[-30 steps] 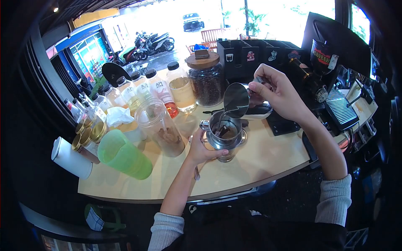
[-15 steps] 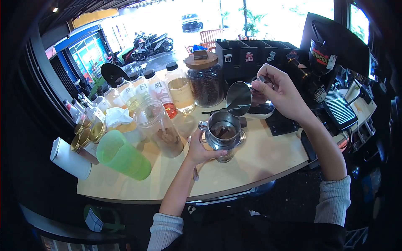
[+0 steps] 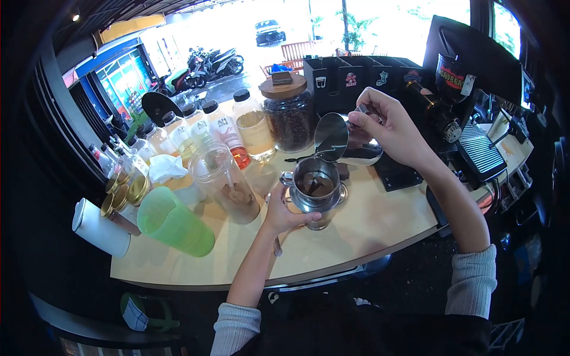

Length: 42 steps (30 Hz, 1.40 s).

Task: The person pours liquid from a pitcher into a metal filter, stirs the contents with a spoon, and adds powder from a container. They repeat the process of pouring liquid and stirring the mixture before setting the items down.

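Note:
My left hand (image 3: 285, 210) grips a metal drip coffee filter (image 3: 290, 184) at its lower rim, thumb in front and fingers around the left side. The filter sits upright on a clear glass (image 3: 320, 222) on the counter. Dark coffee with wet grounds shows inside it. My right hand (image 3: 392, 124) is closed around the handle of a shiny metal pitcher (image 3: 331, 137), tilted above the filter with its mouth towards me. From its lip a thin stream of liquid runs down into the filter.
On the left stand a green pitcher (image 3: 178, 228), a tall clear container (image 3: 225, 184), a white canister (image 3: 101, 228) and several bottles (image 3: 222, 130). Behind is a jar of coffee beans (image 3: 289, 121). A black scale (image 3: 399, 172) and coffee grinder (image 3: 451, 83) are on the right.
My right hand and the pitcher have shifted slightly left, and a thin stream now shows at the lip. My left hand, the filter and the glass have stayed put.

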Tool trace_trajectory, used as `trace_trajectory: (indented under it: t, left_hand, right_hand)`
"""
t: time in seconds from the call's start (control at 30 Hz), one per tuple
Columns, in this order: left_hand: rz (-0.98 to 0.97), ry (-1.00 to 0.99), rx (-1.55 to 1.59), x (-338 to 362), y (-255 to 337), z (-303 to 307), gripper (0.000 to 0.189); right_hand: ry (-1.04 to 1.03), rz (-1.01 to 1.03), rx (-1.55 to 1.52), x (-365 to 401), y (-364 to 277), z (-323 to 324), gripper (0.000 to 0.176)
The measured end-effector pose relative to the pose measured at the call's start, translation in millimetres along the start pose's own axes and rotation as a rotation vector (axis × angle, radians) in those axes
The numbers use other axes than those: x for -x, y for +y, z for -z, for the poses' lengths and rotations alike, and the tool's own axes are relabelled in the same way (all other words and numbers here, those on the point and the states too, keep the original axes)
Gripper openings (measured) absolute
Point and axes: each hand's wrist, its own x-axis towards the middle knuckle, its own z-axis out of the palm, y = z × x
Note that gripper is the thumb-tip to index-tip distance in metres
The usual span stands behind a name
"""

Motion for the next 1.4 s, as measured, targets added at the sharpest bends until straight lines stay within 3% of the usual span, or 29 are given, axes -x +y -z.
trace_trajectory:
  t: [0.63, 0.9, 1.4]
  left_hand:
    - [-0.023, 0.016, -0.006, 0, 1, -1, 0.099]
    - [-0.015, 0.005, 0.011, 0, 6, -1, 0.096]
    - [-0.022, -0.015, 0.001, -1, 2, 0, 0.100]
  right_hand:
    - [-0.001, -0.031, -0.221, 10, -16, -2, 0.019]
    - [-0.019, 0.003, -0.028, 7, -27, -8, 0.019]
    - [0.030, -0.058, 0.025, 2, -27, -12, 0.020]
